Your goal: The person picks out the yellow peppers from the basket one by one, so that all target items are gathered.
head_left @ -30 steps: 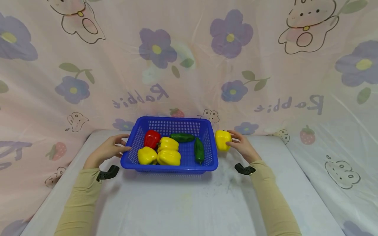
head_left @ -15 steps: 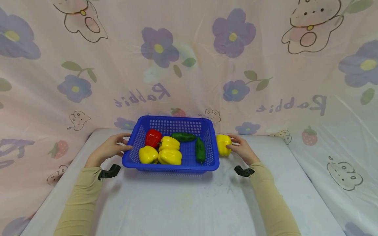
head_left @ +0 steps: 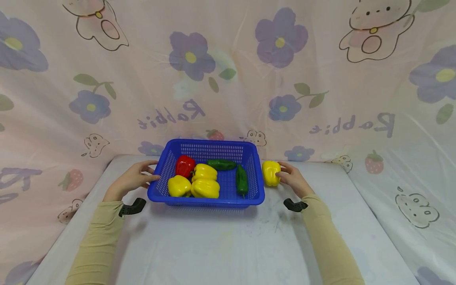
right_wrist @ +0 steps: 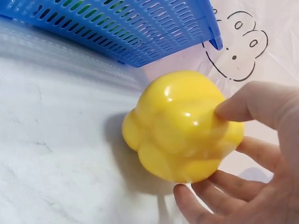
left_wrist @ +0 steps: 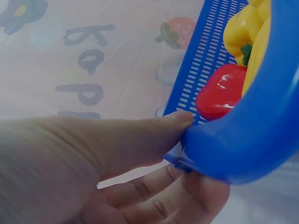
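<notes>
A blue perforated plastic basket (head_left: 210,201) stands on the table. My left hand (head_left: 131,181) grips its left rim; in the left wrist view the thumb lies over the rim and the fingers curl beneath. Just outside the basket's right side, my right hand (head_left: 293,179) holds a yellow bell pepper (right_wrist: 180,128) between thumb and fingers, low over the table. Inside the basket's left half are a red bell pepper (head_left: 185,166) and several yellow bell peppers (head_left: 205,188). Two green chili peppers, one at the back (head_left: 221,164) and one upright in view (head_left: 242,180), lie toward the right.
The white-covered table (head_left: 213,245) extends in front of the basket and to both sides. A patterned curtain (head_left: 231,79) hangs close behind it. Black wrist-mounted pieces (head_left: 295,205) jut inward from both beige sleeves.
My right hand has brought the yellow bell pepper slightly lower and nearer to me, then a touch rightward beside the basket. My left hand keeps its hold on the rim.
</notes>
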